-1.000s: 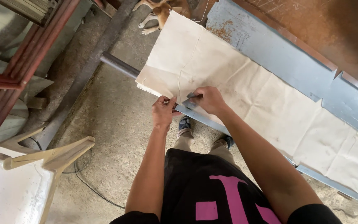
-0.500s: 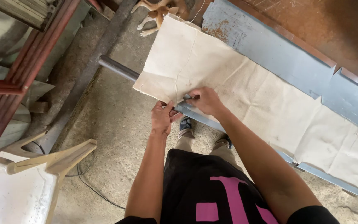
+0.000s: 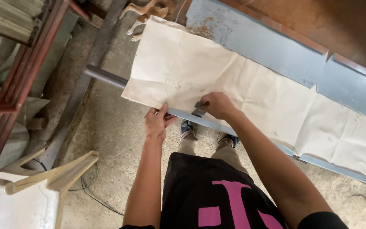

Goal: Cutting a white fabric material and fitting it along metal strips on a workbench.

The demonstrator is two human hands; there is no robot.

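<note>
A long cream cloth [image 3: 217,80] lies spread over a blue metal bench [image 3: 276,51]. My left hand [image 3: 156,122] pinches the cloth's near edge between thumb and fingers, close to its left corner. My right hand [image 3: 217,105] rests on the cloth just to the right and grips a small dark flat tool [image 3: 200,109], pressed at the bench's front rail [image 3: 183,113]. Whether the tool is a blade or a clip, I cannot tell.
A dark round bar [image 3: 104,76] juts left from under the cloth. A red metal rack [image 3: 18,72] stands at the left. White wooden furniture [image 3: 34,186] sits at the lower left, with a black cable [image 3: 94,197] on the concrete floor. My feet [image 3: 187,127] stand below the bench.
The view shifted slightly, so the cloth and bench sit a little lower and to the right. Both hands stay at the cloth's near edge, the left hand's grip barely moved.
</note>
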